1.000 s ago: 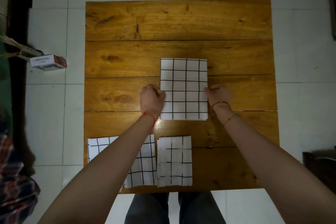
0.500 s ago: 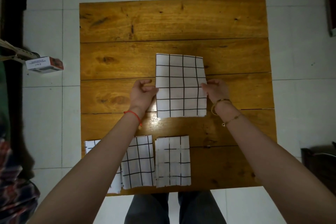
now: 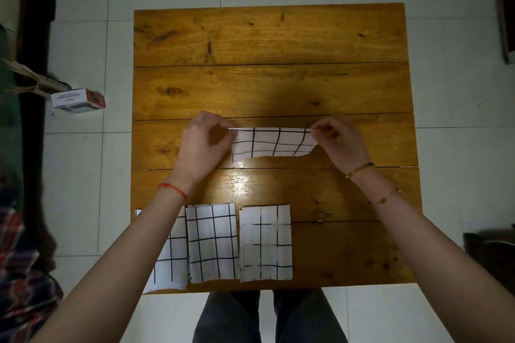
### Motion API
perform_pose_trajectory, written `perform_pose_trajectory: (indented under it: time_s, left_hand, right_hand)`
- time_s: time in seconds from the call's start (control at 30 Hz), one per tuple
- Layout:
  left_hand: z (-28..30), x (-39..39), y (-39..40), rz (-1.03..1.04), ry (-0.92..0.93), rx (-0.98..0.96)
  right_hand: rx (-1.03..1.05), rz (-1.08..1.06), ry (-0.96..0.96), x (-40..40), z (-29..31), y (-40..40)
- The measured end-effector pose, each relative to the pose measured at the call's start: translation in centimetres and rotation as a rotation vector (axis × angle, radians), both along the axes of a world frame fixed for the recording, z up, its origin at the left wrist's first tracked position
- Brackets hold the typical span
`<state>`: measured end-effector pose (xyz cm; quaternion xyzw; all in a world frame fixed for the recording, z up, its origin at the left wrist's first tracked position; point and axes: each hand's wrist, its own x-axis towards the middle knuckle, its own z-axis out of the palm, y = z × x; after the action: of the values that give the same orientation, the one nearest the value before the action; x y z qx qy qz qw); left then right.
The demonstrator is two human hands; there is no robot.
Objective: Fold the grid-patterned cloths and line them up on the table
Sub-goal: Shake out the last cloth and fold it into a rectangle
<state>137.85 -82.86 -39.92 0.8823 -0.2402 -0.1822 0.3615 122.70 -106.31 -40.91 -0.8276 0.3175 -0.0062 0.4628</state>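
A white cloth with a black grid hangs lifted above the middle of the wooden table. My left hand pinches its upper left corner and my right hand pinches its upper right corner. Its lower edge dangles just over the tabletop. Three folded grid cloths lie in a row along the near edge: one at the left partly under my left forearm, one in the middle, and one on the right.
A small white and orange box lies on the tiled floor left of the table. Dark furniture stands at the far left and at the right edge. My legs show below the table's near edge.
The cloth lay flat on the table with my hands at its sides. Both hands have pinched it and lifted it up, so it now hangs foreshortened.
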Motion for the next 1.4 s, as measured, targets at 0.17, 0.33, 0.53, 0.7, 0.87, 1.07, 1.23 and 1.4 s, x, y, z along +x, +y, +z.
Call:
perform_pose_trajectory:
  time_s: [0.17,0.33,0.53,0.7,0.87,1.07,1.23,1.4]
  left_hand:
    - [-1.4,-0.4,-1.6,0.148,0.461,-0.080]
    - [-5.4,-1.4,-3.0,0.228,0.469,0.011]
    - [-6.5,-3.4,-2.5,-0.166,-0.060,0.347]
    - [-7.0,-4.4,-2.9,-0.329,-0.157,0.651]
    - [-7.8,-4.4,-2.8,-0.349,-0.129,0.746]
    - [-8.0,-4.5,-2.1,-0.363,-0.145,0.764]
    - [-8.0,-4.5,-2.0,-0.374,-0.146,0.760]
    - [-7.4,-5.7,-0.8,-0.352,-0.247,0.606]
  right_hand:
    - [0.112,-0.138,0.112,1.3,-1.2,-0.5]
    - [0.031,-0.186,0.243,2.6,-4.5,-0.2]
    - [-0.471,0.247,0.305,2.9,-5.7,2.2]
    - [-0.565,0.695,0.323,4.9,-5.5,6.5]
    - [-0.623,0.790,0.436,5.7,-6.3,8.4]
    - [-0.617,0.607,0.513,1.8,-6.5,4.7]
    - [-0.642,0.478,0.569,-1.3,-6.3,1.3]
    - [-0.699,0.567,0.460,-1.1,-5.8,3.7]
